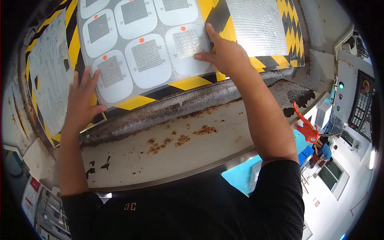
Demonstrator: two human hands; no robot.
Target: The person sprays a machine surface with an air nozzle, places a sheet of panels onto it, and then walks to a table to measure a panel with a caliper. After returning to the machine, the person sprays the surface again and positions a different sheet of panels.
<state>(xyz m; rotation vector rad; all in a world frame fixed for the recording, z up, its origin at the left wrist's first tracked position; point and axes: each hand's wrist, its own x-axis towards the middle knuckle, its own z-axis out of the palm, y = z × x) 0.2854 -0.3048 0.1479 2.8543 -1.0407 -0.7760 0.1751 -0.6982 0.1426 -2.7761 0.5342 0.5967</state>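
The big clear-grey sheet is lying on the board under both hands, and it could be sliding crooked if one hand is pushing harder than the other. The left hand is spreading its fingers wide by the sheet's left edge, and it is not gripping anything that I can see. The right hand is holding its thumb and pointing finger well apart, with the thumb resting on a white shape and the finger by the sheet's right edge. I can't tell how hard either hand is pressing. The thin sheet could be bending or wrinkling if the fingers are pushing toward each other. Flakes from the rusty ledge could be getting stuck on it, too.

The sheet is looking smooth and shiny. Its white shapes are having round corners, see-through square middles and little orange dots. Yellow-and-black tape is running along its edge. On the right, a ribbed silver panel is shining. The ledge is showing brown, bumpy spots and peeling paint.
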